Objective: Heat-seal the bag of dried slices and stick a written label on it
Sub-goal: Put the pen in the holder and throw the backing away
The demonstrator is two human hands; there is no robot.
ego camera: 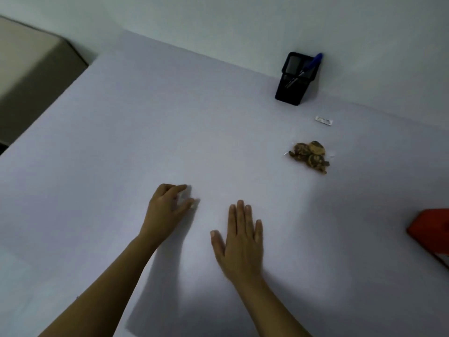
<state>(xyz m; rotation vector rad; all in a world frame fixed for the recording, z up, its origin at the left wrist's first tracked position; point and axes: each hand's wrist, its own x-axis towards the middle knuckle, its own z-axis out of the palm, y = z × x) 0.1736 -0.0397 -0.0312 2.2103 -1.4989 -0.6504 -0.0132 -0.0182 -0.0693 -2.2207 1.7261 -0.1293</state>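
Note:
A small clear bag of brown dried slices [309, 156] lies on the pale table [170, 117], to the right of centre. Just beyond it rests a small white label strip [323, 120]. A black pen holder [295, 80] stands at the back by the wall, with a blue pen [313, 63] leaning in it. A red object [431, 233], cut off by the right edge, sits near the front right. My left hand [167, 210] hovers over the table with its fingers loosely curled and nothing in it. My right hand [241, 242] is flat, fingers stretched out, holding nothing. Both hands are well short of the bag.
A white wall runs along the back of the table. A beige, box-like piece of furniture [31, 76] stands off the table's left edge.

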